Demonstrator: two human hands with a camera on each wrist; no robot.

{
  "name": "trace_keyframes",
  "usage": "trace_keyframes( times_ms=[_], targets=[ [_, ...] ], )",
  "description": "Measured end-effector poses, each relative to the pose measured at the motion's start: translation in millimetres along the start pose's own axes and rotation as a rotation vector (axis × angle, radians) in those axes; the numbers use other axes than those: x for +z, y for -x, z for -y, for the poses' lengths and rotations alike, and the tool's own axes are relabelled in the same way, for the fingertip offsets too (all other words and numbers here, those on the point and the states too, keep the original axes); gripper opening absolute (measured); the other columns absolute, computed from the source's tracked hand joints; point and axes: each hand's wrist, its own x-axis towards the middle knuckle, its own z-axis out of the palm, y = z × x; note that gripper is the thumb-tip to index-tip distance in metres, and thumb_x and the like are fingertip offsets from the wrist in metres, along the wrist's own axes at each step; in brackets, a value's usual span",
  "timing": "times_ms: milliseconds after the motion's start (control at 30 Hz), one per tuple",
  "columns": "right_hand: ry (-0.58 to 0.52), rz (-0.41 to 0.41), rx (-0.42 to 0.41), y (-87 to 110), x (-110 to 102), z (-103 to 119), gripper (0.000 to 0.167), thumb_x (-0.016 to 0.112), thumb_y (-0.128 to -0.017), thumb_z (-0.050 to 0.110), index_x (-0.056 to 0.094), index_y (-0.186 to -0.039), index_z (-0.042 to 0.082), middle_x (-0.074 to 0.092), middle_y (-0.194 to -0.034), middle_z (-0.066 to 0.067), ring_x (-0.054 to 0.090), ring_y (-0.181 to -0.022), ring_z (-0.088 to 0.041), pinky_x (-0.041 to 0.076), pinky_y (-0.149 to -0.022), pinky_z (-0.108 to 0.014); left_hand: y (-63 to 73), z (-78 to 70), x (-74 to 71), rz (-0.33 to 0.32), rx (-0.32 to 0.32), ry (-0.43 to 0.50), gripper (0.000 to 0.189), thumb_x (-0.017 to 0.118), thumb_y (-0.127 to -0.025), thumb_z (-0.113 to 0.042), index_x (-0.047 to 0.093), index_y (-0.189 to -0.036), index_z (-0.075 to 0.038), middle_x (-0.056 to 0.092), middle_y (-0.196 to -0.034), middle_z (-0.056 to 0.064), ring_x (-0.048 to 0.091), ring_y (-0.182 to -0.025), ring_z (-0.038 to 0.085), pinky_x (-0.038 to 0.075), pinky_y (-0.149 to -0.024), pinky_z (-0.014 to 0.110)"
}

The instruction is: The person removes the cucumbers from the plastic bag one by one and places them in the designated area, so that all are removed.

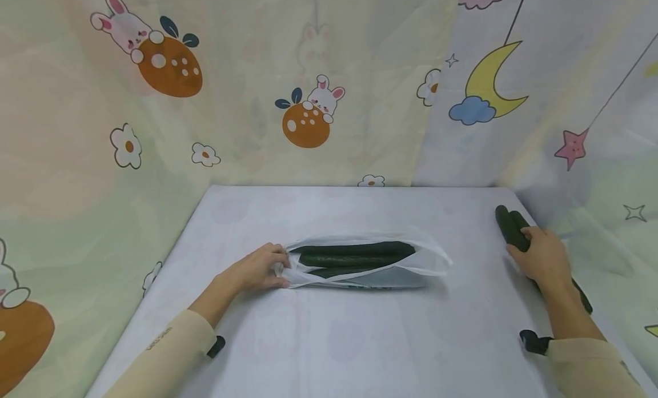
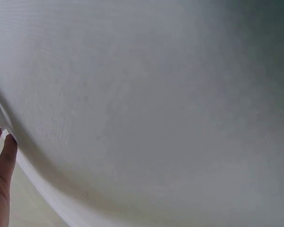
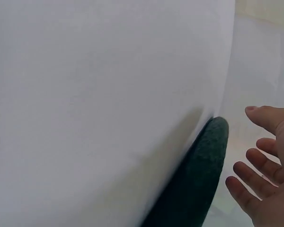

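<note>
White plastic is forming the bag (image 1: 385, 278), which is lying on the tabletop (image 1: 334, 341) with the inner cucumbers (image 1: 354, 255) showing between its sides. The left hand (image 1: 264, 266) is pinching the edge at the bag's left end. Well to the right of the bag, the outer cucumbers (image 1: 510, 229) are slanting beneath the right hand (image 1: 545, 258), whose fingers are standing parted; whether they are touching, I cannot tell.

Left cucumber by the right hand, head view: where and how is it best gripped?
Grip the left cucumber round its middle, probably best from above with the thumb on its left: it is long and slim, that side is exposed, and the other cucumber lies close on its right.
</note>
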Motion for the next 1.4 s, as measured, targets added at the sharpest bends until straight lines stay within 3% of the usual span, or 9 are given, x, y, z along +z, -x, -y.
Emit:
trace_keyframes(
  times_ms=[233, 533, 800, 1133, 1400],
  targets=[
    [0.007, -0.026, -0.031, -3.2, -9, 25, 0.059, 0.066, -0.097, 0.025, 0.045, -0.137, -0.013, 0.044, -0.132, -0.044, 0.041, -0.121, -0.063, 0.037, -0.095, -0.077, 1.4, 0.4, 6.1, 0.001, 0.002, 0.019, 0.030, 0.085, -0.085, -0.039, 0.073, -0.104, -0.019, 0.064, -0.119, -0.001, 0.057, -0.117, 0.024, 0.048, -0.102, 0.046],
    [-0.019, -0.099, -0.169, -6.1, -15, 66, 0.057, 0.069, -0.096, 0.026, 0.050, -0.133, -0.012, 0.050, -0.130, -0.039, 0.045, -0.121, -0.056, 0.036, -0.101, -0.072, 1.6, 1.1, 4.4, 0.003, -0.020, 0.022, 0.031, 0.085, -0.084, -0.038, 0.074, -0.105, -0.018, 0.064, -0.120, -0.001, 0.057, -0.119, 0.025, 0.047, -0.104, 0.047],
    [-0.024, -0.079, -0.149, -10.0, -18, 83, 0.061, 0.068, -0.098, 0.032, 0.049, -0.138, -0.009, 0.048, -0.136, -0.037, 0.044, -0.123, -0.056, 0.036, -0.101, -0.073, 0.7, -1.9, 2.1, 0.003, -0.019, 0.024, 0.031, 0.086, -0.084, -0.036, 0.074, -0.105, -0.017, 0.064, -0.119, 0.001, 0.058, -0.117, 0.026, 0.048, -0.103, 0.047],
    [-0.013, -0.104, -0.224, -4.8, -19, 105, 0.058, 0.073, -0.094, 0.029, 0.054, -0.137, -0.005, 0.049, -0.135, -0.034, 0.048, -0.120, -0.052, 0.041, -0.099, -0.071, 2.5, -1.1, 3.2, 0.016, -0.040, 0.048, 0.031, 0.086, -0.083, -0.035, 0.074, -0.105, -0.017, 0.064, -0.120, 0.002, 0.057, -0.119, 0.027, 0.047, -0.104, 0.049],
    [-0.008, -0.094, -0.227, -1.8, -20, 126, 0.058, 0.073, -0.095, 0.028, 0.053, -0.139, -0.003, 0.047, -0.138, -0.034, 0.049, -0.120, -0.054, 0.043, -0.096, -0.072, -0.8, 2.6, 2.5, 0.026, -0.043, 0.033, 0.032, 0.086, -0.084, -0.037, 0.074, -0.107, -0.017, 0.063, -0.122, 0.001, 0.056, -0.120, 0.025, 0.047, -0.105, 0.046]
  ],
)
